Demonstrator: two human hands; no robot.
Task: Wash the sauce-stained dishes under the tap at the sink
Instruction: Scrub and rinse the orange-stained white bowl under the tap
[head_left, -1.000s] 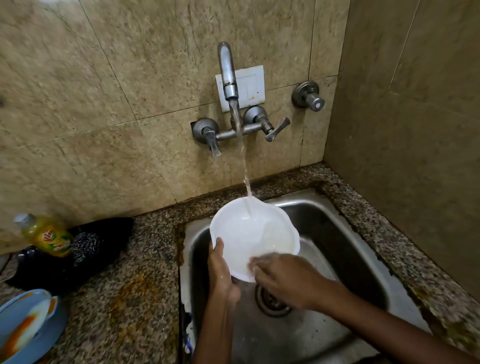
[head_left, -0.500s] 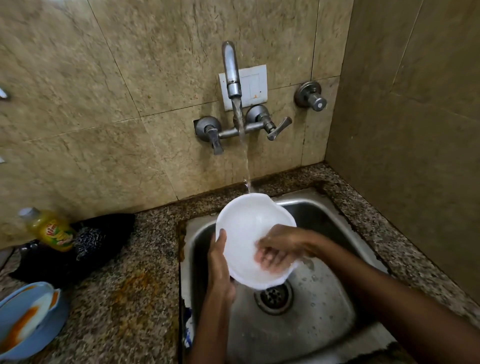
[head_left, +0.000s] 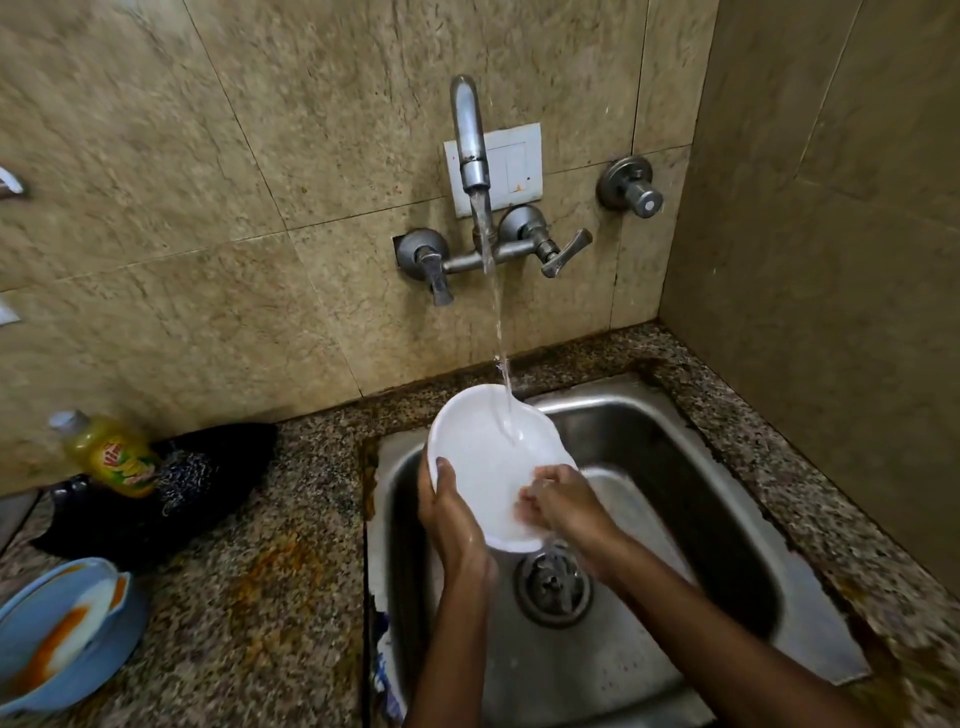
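Observation:
A white bowl (head_left: 480, 457) is tilted over the steel sink (head_left: 649, 431), and water from the wall tap (head_left: 470, 150) runs onto its far rim. My left hand (head_left: 449, 512) grips the bowl's left edge, thumb inside. My right hand (head_left: 558, 501) rubs the bowl's inner surface near its lower right edge; its fingers look blurred. On the counter at the far left lie blue dishes (head_left: 62, 639) with a white plate smeared with orange sauce.
A yellow dish-soap bottle (head_left: 111, 457) leans on a dark scrubber cloth (head_left: 171, 488) on the granite counter (head_left: 260, 597). The sink drain (head_left: 553, 590) lies below the bowl. Tiled walls close in behind and to the right. A wall valve (head_left: 631, 189) sits right of the tap.
My right hand has slid down and back across the bowl's inside, rubbing it. The bowl stays under the stream in my left hand.

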